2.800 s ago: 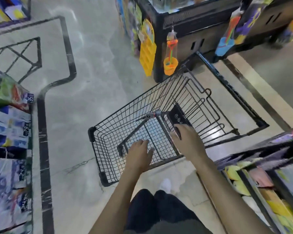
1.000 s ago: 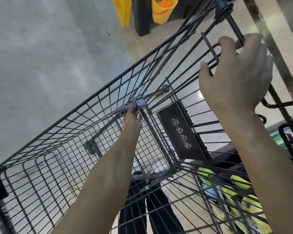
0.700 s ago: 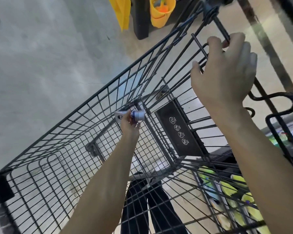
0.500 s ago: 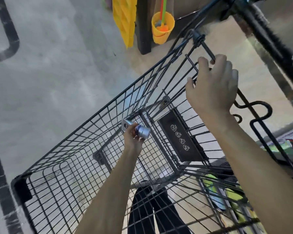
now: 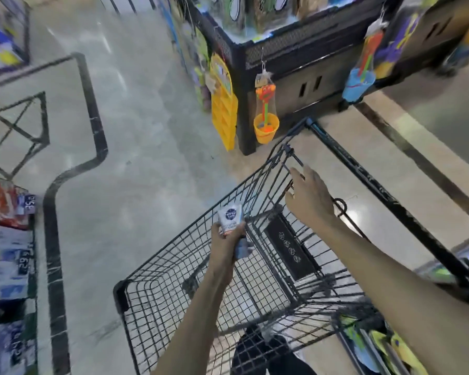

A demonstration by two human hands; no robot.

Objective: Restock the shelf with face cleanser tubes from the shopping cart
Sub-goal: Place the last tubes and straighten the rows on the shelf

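The tube (image 5: 230, 220) sits in the left hand (image 5: 226, 247) at lower centre of the frame, above the cart (image 5: 173, 288), fingers curled round its lower half. It is white, with a dark round logo near its flat end that seems to read "NIVEA MEN"; the orange line below it is too blurred to read. Its blue-grey cap end points down to the right, past the palm.

The right hand (image 5: 310, 201) is right of centre, at the cart's far wire edge; its fingers look loosely spread, and whether they touch the wire cannot be told. A black plate (image 5: 291, 246) with four small white icons hangs on the cart's inner flap, just below that hand.

On the shelf (image 5: 8, 239) at the left edge, price tags read "35.0" (image 5: 29, 207) and about "29.5" (image 5: 26, 263). A black display stand (image 5: 295, 58) fills the upper right, with a yellow pack (image 5: 224, 117) and an orange toy bucket (image 5: 266, 128) hanging at its corner, close to the cart's far corner. Open floor (image 5: 146, 147) stretches between cart and shelf, crossed by a black inlaid line.
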